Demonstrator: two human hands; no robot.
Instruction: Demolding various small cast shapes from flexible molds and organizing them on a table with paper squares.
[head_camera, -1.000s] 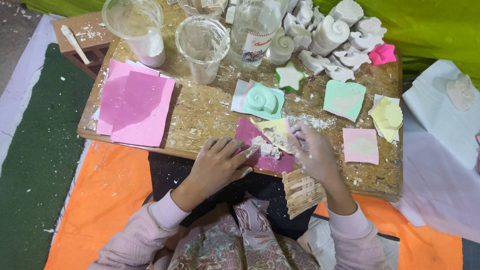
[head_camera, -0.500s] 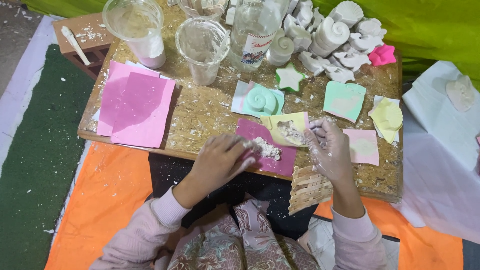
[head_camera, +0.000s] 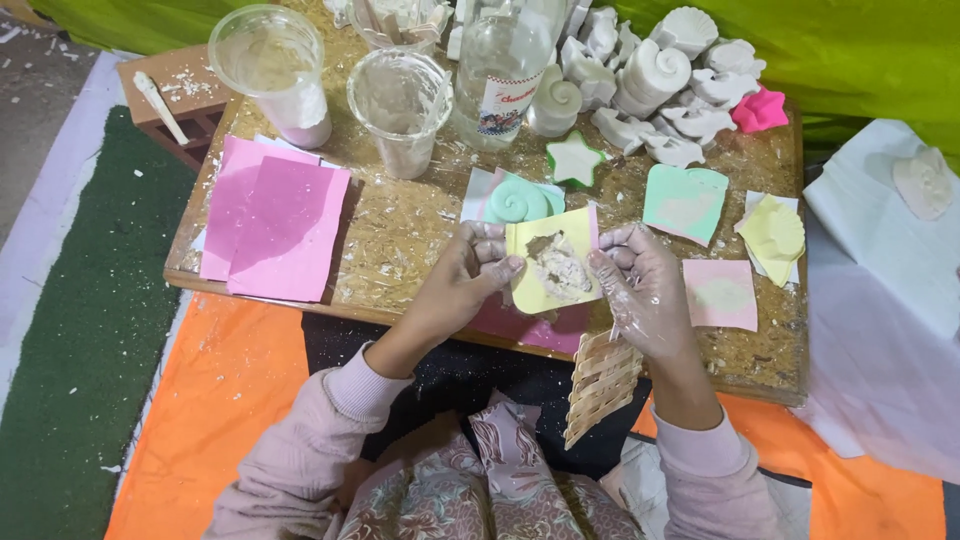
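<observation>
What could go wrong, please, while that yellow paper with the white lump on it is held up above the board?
The yellow paper is pinched at its edges by the left hand and right hand; it may sag and drop the crumbly white lump. The lump could fall onto the magenta sheet below. The powdery fingers may slip.

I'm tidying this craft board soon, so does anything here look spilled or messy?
Yes. White powdery crumbs are scattered over the wooden board, thickest around the two plastic cups. The yellow paper square, held between the left hand and right hand, has a crumbly whitish lump on it, and the right hand is coated in white residue.
</observation>
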